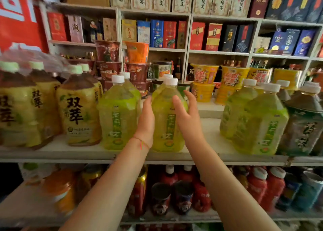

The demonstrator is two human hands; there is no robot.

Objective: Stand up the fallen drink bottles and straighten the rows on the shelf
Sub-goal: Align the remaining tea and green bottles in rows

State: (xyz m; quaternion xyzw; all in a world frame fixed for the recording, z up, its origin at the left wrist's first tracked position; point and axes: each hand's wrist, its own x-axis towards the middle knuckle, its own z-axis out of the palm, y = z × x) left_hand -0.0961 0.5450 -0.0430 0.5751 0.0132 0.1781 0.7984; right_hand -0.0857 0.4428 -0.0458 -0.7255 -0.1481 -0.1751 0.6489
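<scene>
Two hands bracket one green tea bottle (167, 124) on the shelf (70, 153).
Left hand (146, 124) lies flat against it, right hand (187, 120) spread just beside; a lopsided push could tip it into its neighbour (118, 119).

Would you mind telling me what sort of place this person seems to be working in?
Most likely a small grocery or convenience shop. White shelves carry rows of large green tea bottles, stacked instant noodle cups stand behind them, and boxed liquor fills the upper compartments.
</scene>
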